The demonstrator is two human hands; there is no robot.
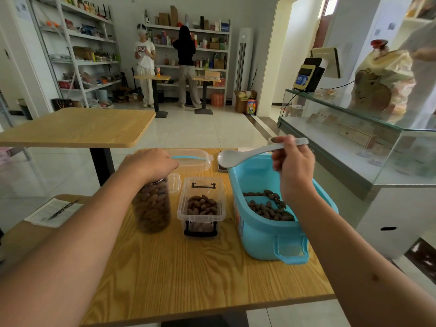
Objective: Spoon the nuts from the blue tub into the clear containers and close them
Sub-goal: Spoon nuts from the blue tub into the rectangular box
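Wooden table (200,274) | right hand (293,166) holds spoon (238,156) above blue tub (266,234)

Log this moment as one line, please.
left hand: on full jar top | right hand: holds empty spoon over blue tub | small box: part-filled

Soft daylight, dim foreground, edges bowed (wide lens), right side blurred.
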